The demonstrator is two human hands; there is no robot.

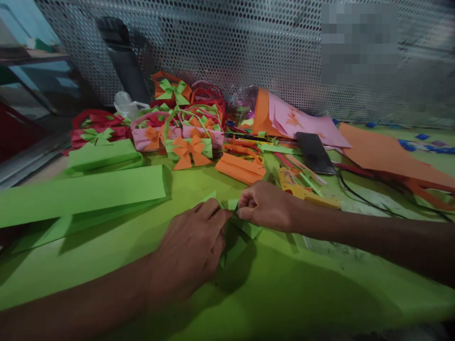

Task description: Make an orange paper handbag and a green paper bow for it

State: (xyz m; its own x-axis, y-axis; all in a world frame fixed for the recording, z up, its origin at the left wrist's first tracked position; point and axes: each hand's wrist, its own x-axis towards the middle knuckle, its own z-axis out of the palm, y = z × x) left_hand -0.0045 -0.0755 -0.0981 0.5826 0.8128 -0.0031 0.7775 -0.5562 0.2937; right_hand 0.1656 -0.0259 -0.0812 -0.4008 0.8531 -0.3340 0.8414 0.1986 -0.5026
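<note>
A folded piece of green paper (237,240) lies on the green tabletop (305,289), partly hidden under my hands. From the left, my left hand (195,239) covers part of it, its thumb and fingers closed on the paper near the middle. My right hand (265,204) is curled on the other side, pinching the paper's upper right part close to my left fingertips. Just beyond my hands sits a folded orange paper piece (241,168). A yellow glue gun (305,192) lies beside my right wrist.
Small paper bags with bows (190,149) crowd the back. Folded green paper strips (85,189) lie at left. A black phone (314,152), pink sheets (302,118), an orange sheet (394,154) and a dark cable (362,199) occupy the right. Perforated metal (231,47) stands behind.
</note>
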